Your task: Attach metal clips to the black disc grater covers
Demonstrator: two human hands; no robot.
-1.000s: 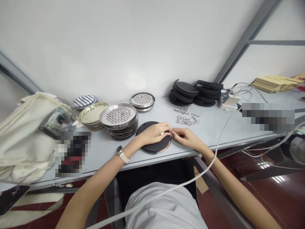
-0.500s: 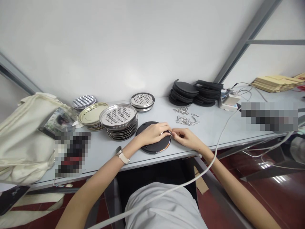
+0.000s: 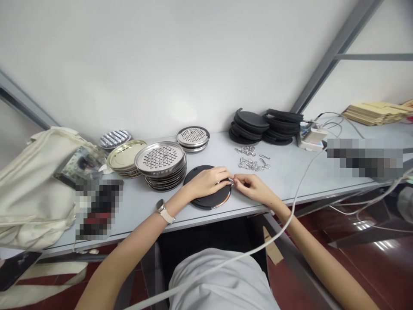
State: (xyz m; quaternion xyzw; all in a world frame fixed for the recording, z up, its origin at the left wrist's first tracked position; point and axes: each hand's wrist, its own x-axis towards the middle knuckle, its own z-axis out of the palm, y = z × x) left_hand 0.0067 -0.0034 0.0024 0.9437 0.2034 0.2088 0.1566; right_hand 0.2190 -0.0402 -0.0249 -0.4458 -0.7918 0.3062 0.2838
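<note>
black round disc (image 3: 206,199) — lay flat near the front edge of the grey tabletop (image 3: 290,181), a shiny metal rim showing along its near right side.

left hand (image 3: 208,181) — rested palm-down on the disc, fingers curled, fingertips pressed together at the disc's right edge; a pale watch (image 3: 162,210) sat on its wrist.

right hand (image 3: 253,187) — lay on the tabletop just right of the disc, thumb and forefinger pinched together where they met the left fingertips. a small silvery piece seemed held between the two hands; too small to tell its shape.

loose metal clips (image 3: 253,160) — a small heap behind the hands, apart from them.

perforated steel plates (image 3: 161,165) — a stack just left of the disc; a gold-toned stack (image 3: 124,158) beside it, a smaller perforated stack (image 3: 192,137) further back, and a ribbed silver dish (image 3: 113,138) near the wall.

black disc stacks (image 3: 266,126) — two piles at the back right, against the wall.

cream cloth bag (image 3: 30,189) — slumped at the left end of the tabletop.

white cable (image 3: 292,206) — ran from a white box (image 3: 311,137) at the back right, over the front edge and across the person's lap.
</note>
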